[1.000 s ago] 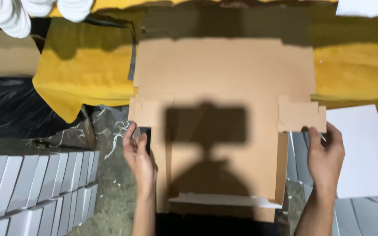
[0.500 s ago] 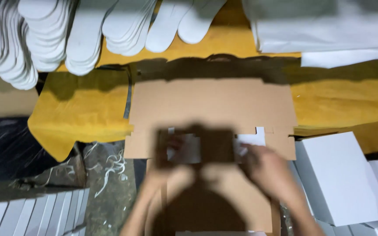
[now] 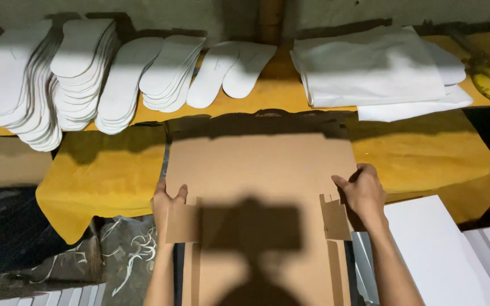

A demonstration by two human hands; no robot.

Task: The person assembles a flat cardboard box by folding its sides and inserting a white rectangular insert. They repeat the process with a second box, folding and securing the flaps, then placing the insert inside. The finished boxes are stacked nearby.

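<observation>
— Where is the cardboard box blank [image 3: 259, 170]?

— Flat on the yellow sheet [image 3: 106, 170], below the row of white insoles [image 3: 80, 73] and the folded white paper [image 3: 370, 68]. The left hand [image 3: 165, 207] pinches its left side flap [image 3: 181, 222], thumb on top; the right hand [image 3: 363, 192] curls over the right edge beside the other flap [image 3: 336, 218].

— How should the fold go?

— I'd judge both sides should rise together, thumbs pressing along the crease so the panel stays square.

Bare yellow counter [image 3: 103, 170] lies open on both sides of the cardboard sheet [image 3: 259, 170]. Behind it, stacked white insoles [image 3: 80, 73] and folded white sheets [image 3: 370, 68] block the way.
</observation>
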